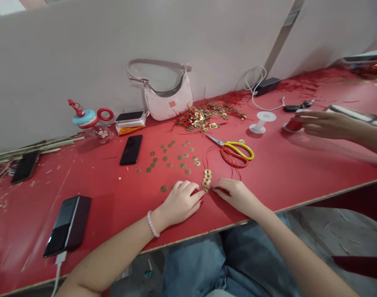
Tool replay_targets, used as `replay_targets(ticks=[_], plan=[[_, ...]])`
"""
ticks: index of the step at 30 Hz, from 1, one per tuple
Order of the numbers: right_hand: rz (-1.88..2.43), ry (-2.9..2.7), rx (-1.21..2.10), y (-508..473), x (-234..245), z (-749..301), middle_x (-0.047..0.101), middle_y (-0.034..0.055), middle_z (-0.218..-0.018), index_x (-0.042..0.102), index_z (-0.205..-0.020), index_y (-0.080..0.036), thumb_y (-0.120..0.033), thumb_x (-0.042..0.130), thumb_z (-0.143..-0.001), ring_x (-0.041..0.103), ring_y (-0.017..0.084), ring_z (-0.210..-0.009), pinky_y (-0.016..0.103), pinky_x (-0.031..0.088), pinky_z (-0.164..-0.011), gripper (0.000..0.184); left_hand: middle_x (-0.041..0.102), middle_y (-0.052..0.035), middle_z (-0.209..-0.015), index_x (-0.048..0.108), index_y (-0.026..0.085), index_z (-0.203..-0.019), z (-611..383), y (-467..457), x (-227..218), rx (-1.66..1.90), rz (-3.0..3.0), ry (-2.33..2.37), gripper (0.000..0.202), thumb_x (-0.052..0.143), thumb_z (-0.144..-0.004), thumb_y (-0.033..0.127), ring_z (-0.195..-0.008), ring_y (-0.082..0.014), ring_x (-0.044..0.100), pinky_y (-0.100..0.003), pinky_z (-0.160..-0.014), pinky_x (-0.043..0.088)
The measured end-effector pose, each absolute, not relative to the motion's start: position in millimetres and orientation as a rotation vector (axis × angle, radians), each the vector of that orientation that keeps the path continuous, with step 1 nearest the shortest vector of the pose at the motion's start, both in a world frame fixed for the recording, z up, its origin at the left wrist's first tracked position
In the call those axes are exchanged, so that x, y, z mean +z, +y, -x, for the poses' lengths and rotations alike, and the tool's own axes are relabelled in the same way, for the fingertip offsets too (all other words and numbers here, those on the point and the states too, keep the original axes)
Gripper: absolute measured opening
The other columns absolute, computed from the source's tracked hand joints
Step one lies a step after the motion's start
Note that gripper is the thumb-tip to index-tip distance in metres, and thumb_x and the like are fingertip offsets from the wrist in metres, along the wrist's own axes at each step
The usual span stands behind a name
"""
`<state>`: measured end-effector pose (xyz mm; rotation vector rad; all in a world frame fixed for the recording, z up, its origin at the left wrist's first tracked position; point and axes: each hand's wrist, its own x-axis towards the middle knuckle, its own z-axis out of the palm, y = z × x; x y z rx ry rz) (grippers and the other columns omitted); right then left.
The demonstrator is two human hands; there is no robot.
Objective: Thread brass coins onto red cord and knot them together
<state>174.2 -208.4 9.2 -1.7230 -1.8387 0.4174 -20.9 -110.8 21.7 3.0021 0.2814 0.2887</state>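
Note:
A short string of overlapping brass coins (207,178) on red cord lies on the red table near its front edge. My left hand (182,201), with a pink bead bracelet at its wrist, pinches the lower end of that string. From the other side, the bent fingers of my right hand (235,194) close on the same end; the thin cord there is mostly hidden. Loose brass coins (169,165) are scattered beyond my left hand. Scissors (234,152) with yellow and red handles lie beyond my right hand.
A pile of red-corded coins (203,116) sits before a pink handbag (168,101). A white spool (262,122) stands right; past it another person's hand (324,123) touches a red-wound spool. Phones (131,149), a power bank (71,222) and a cup (98,130) are left.

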Motion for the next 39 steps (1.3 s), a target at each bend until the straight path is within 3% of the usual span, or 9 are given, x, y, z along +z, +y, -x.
replay_targets(ticks=[12, 19, 25, 31, 39], plan=[[1.723, -1.91, 0.335, -205.4, 0.6, -169.8, 0.063, 0.0059, -0.09, 0.06, -0.095, -0.019, -0.017, 0.041, -0.086, 0.062, 0.014, -0.081, 0.025, 0.051, -0.071, 0.02, 0.052, -0.0082, -0.099, 0.054, 0.022, -0.114, 19.0, -112.3, 18.5, 0.234, -3.006, 0.307, 0.031, 0.037, -0.09, 0.032, -0.091, -0.021, 0.046, -0.036, -0.078, 0.037], [1.724, -2.01, 0.125, -206.8, -2.9, -167.4, 0.064, 0.0073, -0.088, 0.061, -0.095, -0.018, -0.019, 0.037, -0.089, 0.064, 0.014, -0.075, 0.023, 0.05, -0.065, 0.024, 0.053, -0.0082, -0.099, 0.054, 0.022, -0.114, 19.1, -112.3, 19.8, 0.235, -3.019, 0.291, 0.032, 0.037, -0.09, 0.031, -0.09, -0.0208, 0.046, -0.036, -0.078, 0.036], [1.716, -2.068, 0.094, -206.7, -3.5, -166.7, 0.064, 0.0057, -0.09, 0.064, -0.093, -0.019, -0.02, 0.038, -0.089, 0.064, 0.012, -0.071, 0.021, 0.049, -0.059, 0.026, 0.053, -0.0084, -0.097, 0.055, 0.021, -0.113, 19.0, -112.9, 19.0, 0.248, -3.027, 0.29, 0.031, 0.037, -0.09, 0.031, -0.089, -0.0205, 0.046, -0.035, -0.077, 0.036], [1.73, -2.019, 0.11, -207.3, -4.5, -167.2, 0.064, 0.0064, -0.092, 0.061, -0.099, -0.019, -0.02, 0.038, -0.09, 0.064, 0.014, -0.076, 0.022, 0.049, -0.064, 0.025, 0.053, -0.0079, -0.098, 0.056, 0.021, -0.112, 18.4, -112.5, 20.3, 0.255, -3.026, 0.287, 0.031, 0.037, -0.09, 0.031, -0.088, -0.0203, 0.046, -0.035, -0.077, 0.036], [1.707, -1.977, 0.134, -207.3, -4.6, -168.9, 0.066, 0.0063, -0.088, 0.062, -0.091, -0.02, -0.023, 0.04, -0.089, 0.063, 0.013, -0.074, 0.023, 0.05, -0.065, 0.023, 0.054, -0.0078, -0.096, 0.057, 0.02, -0.111, 19.1, -112.3, 22.7, 0.296, -3.037, 0.28, 0.03, 0.036, -0.09, 0.028, -0.086, -0.019, 0.047, -0.034, -0.075, 0.036]])
